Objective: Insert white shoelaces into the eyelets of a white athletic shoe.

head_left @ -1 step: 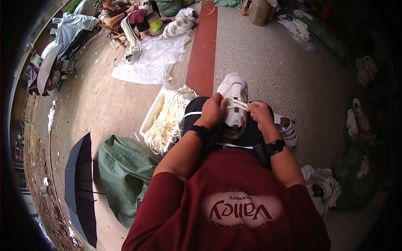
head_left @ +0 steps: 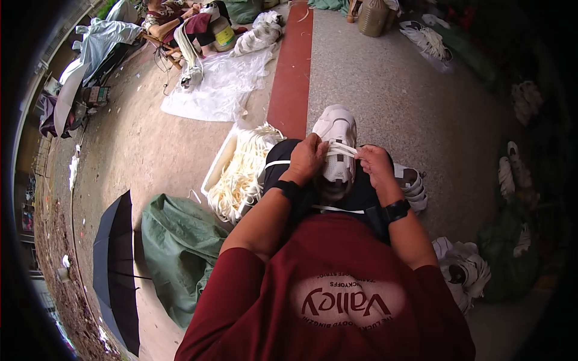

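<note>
Between my dark-trousered knees [head_left: 279,154] sits the white shoe [head_left: 335,123]. My left grip [head_left: 306,159] is at its side, clamped or not I cannot tell; my right grip [head_left: 375,162] pinches the white lace [head_left: 342,146]. Pulling harder on one side could leave that lace uneven or tip the shoe.

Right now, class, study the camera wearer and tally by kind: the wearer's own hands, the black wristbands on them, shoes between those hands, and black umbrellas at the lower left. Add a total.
Left hand and right hand: 2
Left wristband and right wristband: 2
White shoe: 1
Black umbrella: 1
Total: 6
</note>
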{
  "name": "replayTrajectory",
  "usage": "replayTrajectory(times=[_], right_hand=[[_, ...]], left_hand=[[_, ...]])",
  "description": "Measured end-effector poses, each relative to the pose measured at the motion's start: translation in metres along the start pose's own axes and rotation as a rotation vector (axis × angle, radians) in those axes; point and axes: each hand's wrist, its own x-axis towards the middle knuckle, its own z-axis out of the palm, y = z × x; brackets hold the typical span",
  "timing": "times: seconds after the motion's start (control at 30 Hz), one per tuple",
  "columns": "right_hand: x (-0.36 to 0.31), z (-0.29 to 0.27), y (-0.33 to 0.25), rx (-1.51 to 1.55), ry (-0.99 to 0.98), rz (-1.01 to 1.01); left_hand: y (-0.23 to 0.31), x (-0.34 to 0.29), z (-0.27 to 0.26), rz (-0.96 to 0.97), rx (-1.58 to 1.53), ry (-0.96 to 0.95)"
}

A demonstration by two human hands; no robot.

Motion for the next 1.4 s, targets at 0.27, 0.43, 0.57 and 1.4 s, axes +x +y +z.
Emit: replayTrajectory(times=[0.27,0.43,0.57,1.4], right_hand=[[0.001,-0.047,0.004,0.460,0.222,-0.061],[-0.014,-0.068,0.015,0.428,0.328,-0.104],[-0.026,-0.066,0.003,-0.262,0.221,-0.435],[-0.087,-0.166,-0.037,-0.915,0.170,-0.715]], left_hand=[[-0.051,0.002,-0.032,-0.133,-0.225,0.267],[-0.073,-0.021,-0.061,-0.199,-0.127,0.346],[-0.045,-0.023,-0.068,-0.146,-0.358,0.101],[-0.168,-0.091,-0.253,-0.225,-0.011,0.220]])
